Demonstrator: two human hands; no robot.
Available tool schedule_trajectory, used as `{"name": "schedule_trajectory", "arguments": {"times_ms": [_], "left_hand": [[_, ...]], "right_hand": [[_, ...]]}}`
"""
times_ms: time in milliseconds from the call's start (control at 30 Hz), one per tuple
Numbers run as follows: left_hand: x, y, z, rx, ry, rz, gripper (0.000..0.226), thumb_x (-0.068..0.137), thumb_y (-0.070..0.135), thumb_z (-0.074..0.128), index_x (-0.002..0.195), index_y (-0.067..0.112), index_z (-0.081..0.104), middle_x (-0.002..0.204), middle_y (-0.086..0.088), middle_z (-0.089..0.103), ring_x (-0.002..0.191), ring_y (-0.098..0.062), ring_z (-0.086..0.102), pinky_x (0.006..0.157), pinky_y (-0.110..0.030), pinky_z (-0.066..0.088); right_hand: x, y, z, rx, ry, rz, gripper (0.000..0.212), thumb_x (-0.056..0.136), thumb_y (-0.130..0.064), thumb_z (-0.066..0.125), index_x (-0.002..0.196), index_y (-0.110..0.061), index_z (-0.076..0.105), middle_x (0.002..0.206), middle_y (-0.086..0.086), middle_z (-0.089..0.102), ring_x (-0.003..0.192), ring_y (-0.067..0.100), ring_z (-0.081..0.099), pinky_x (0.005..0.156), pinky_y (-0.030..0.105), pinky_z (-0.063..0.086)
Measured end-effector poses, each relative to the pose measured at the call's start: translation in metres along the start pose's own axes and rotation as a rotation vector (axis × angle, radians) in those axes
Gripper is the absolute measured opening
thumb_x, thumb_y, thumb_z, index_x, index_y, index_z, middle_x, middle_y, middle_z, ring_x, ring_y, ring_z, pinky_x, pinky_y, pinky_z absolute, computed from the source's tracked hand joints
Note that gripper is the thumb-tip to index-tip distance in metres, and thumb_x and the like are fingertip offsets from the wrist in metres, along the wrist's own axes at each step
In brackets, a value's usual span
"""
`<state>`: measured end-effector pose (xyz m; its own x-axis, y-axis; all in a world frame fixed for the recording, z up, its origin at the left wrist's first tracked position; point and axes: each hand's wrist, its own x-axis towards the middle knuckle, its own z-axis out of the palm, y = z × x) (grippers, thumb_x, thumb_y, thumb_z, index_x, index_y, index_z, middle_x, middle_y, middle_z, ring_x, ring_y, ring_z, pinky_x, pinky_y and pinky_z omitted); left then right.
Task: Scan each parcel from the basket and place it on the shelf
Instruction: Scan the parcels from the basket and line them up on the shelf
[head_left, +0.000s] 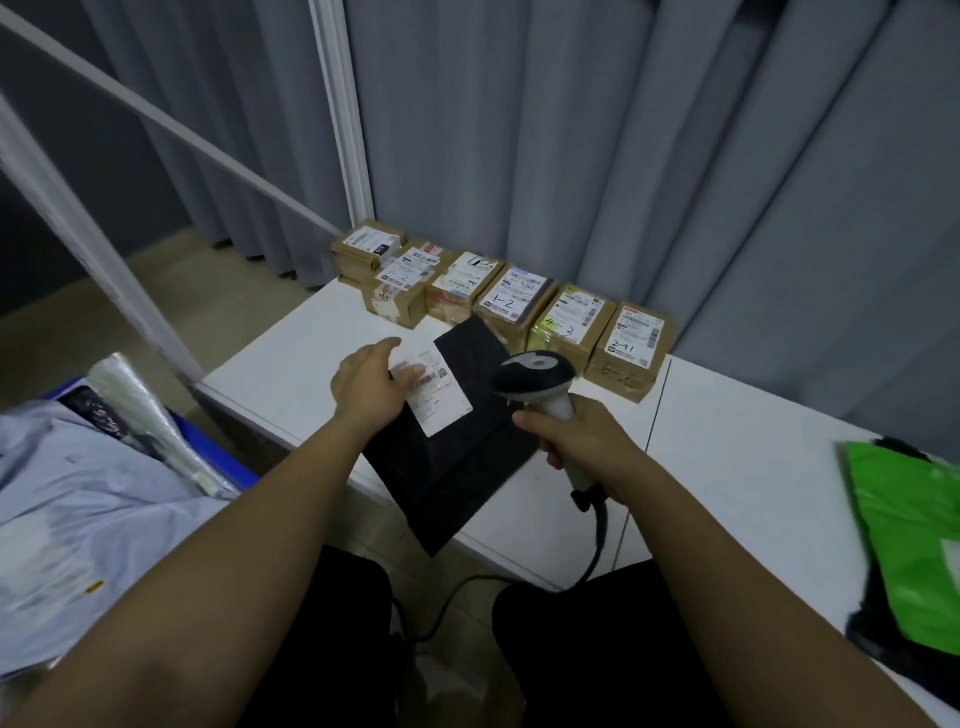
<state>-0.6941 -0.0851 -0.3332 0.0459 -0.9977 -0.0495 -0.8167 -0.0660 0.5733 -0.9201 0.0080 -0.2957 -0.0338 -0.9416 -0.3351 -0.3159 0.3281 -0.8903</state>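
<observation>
A flat black parcel (457, 457) with a white shipping label (439, 392) lies on the white shelf surface (291, 374), its near corner hanging over the front edge. My left hand (371, 387) rests on the parcel's left side, fingers straight, fingertips on the label. My right hand (576, 441) grips the handle of a grey and black barcode scanner (537, 376), whose head points at the label from the right. The scanner's black cable (597, 545) drops between my knees.
Several labelled cardboard boxes (498, 301) stand in a row along the back of the shelf by the grey curtain. A green bag parcel (919, 540) lies at the right. A blue basket (208, 447) with soft pale parcels (78, 509) is at the left. A white shelf post (93, 249) rises left.
</observation>
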Motion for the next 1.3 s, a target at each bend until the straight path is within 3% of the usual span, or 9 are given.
{"name": "schedule_trajectory", "arguments": {"times_ms": [200,300,367,467,700,933,1100,1167,1300], "left_hand": [[-0.038,0.037,-0.002,-0.147,-0.288,0.064,0.028,0.101,0.028,0.040,0.116,0.016,0.060,0.122,-0.006,0.061,0.108,-0.021,0.055,0.088,-0.029,0.042],[-0.055,0.046,-0.006,-0.508,-0.467,-0.098,0.036,0.100,0.044,0.037,0.116,0.020,0.059,0.119,-0.002,0.062,0.109,-0.019,0.058,0.096,-0.032,0.044],[-0.061,0.045,-0.010,-0.732,-0.462,-0.210,0.038,0.095,0.048,0.048,0.116,0.017,0.059,0.115,-0.005,0.065,0.107,-0.022,0.062,0.097,-0.038,0.049],[-0.060,0.036,-0.017,-0.777,-0.253,-0.210,0.024,0.093,0.019,0.060,0.116,0.014,0.053,0.111,-0.009,0.064,0.102,-0.024,0.063,0.091,-0.037,0.052],[-0.056,0.010,-0.037,-0.736,-0.156,-0.262,0.033,0.093,0.013,0.060,0.123,0.013,0.049,0.107,-0.005,0.056,0.097,-0.023,0.056,0.076,-0.033,0.047],[-0.044,0.002,-0.033,-0.656,-0.115,-0.167,0.040,0.092,0.018,0.061,0.130,0.014,0.049,0.112,0.000,0.057,0.095,-0.016,0.056,0.078,-0.028,0.043],[-0.032,0.004,-0.023,-0.541,-0.156,-0.111,0.039,0.091,0.017,0.062,0.128,0.013,0.051,0.112,0.000,0.059,0.099,-0.015,0.057,0.077,-0.024,0.044],[-0.030,0.005,-0.017,-0.511,-0.181,-0.097,0.038,0.091,0.018,0.062,0.128,0.014,0.052,0.113,0.000,0.060,0.102,-0.015,0.057,0.081,-0.026,0.042],[-0.031,0.011,-0.009,-0.469,-0.206,-0.077,0.038,0.091,0.020,0.062,0.128,0.016,0.052,0.111,0.004,0.058,0.100,-0.013,0.055,0.081,-0.026,0.040]], "right_hand": [[0.016,-0.001,0.025,0.097,-0.130,0.061,0.047,0.086,-0.003,0.057,0.125,-0.023,0.039,0.111,0.012,0.058,0.095,0.025,0.060,0.086,0.040,0.051],[0.022,-0.009,0.042,0.067,-0.274,-0.021,0.062,0.079,0.001,0.056,0.134,-0.024,0.043,0.122,0.010,0.057,0.107,0.023,0.058,0.089,0.041,0.052],[0.025,-0.015,0.055,0.130,-0.395,-0.046,0.075,0.072,0.000,0.056,0.142,-0.023,0.039,0.127,0.009,0.057,0.114,0.024,0.058,0.087,0.035,0.051],[0.031,-0.027,0.069,0.187,-0.489,-0.078,0.077,0.074,0.012,0.043,0.142,-0.024,0.039,0.129,0.007,0.055,0.118,0.022,0.054,0.081,0.027,0.047],[0.098,0.005,0.069,-0.330,-0.114,0.090,0.058,0.094,-0.011,0.048,0.150,-0.013,0.033,0.156,0.008,0.031,0.139,0.025,0.035,0.111,0.032,0.031],[0.152,0.061,0.076,-0.644,-0.012,0.216,0.090,0.096,-0.048,0.049,0.154,-0.008,-0.007,0.162,0.017,-0.001,0.148,0.035,0.006,0.120,0.048,0.010],[0.158,0.084,0.088,-0.744,0.149,0.357,0.125,0.069,-0.071,0.069,0.152,-0.005,0.004,0.155,0.021,0.019,0.141,0.038,0.022,0.112,0.051,0.021],[0.161,0.087,0.087,-0.563,0.178,0.397,0.113,0.067,-0.059,0.079,0.147,-0.005,0.021,0.148,0.020,0.033,0.136,0.037,0.034,0.109,0.048,0.030],[0.149,0.086,0.071,-0.076,0.122,0.297,0.042,0.087,-0.016,0.068,0.122,0.002,0.057,0.123,0.017,0.061,0.106,0.030,0.061,0.085,0.032,0.050]]}}
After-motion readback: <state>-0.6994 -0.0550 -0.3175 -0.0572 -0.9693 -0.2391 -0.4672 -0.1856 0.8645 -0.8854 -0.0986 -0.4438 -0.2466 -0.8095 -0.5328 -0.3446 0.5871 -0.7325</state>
